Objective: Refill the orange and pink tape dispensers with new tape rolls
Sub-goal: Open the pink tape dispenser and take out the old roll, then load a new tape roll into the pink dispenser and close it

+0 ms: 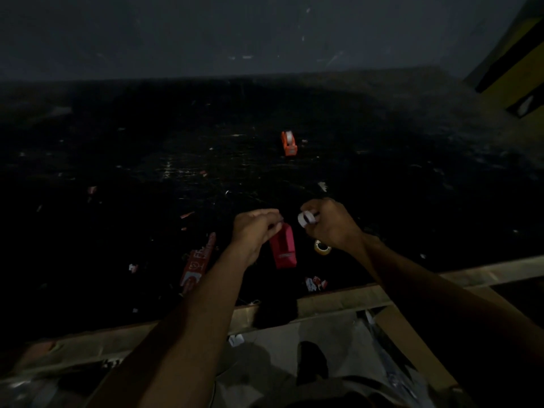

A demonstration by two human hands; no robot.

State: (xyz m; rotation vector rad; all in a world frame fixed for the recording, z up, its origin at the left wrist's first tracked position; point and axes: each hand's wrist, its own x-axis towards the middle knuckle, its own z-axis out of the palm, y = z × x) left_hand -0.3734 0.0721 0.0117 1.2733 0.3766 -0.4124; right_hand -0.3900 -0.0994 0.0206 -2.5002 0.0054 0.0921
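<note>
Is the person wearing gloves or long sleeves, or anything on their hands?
No gloves. Both hands, left and right, are bare, and so are both forearms all the way down the picture: no sleeves show. I see no watch, bracelet or ring, though the picture is dark, so something small could be missed.

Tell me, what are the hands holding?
The right hand holds a white tape roll by its rim. The left hand pinches the top of the pink dispenser.

Pink dispenser (283, 248); orange dispenser (289, 143); white tape roll (306, 218); black table (147, 178).
</note>
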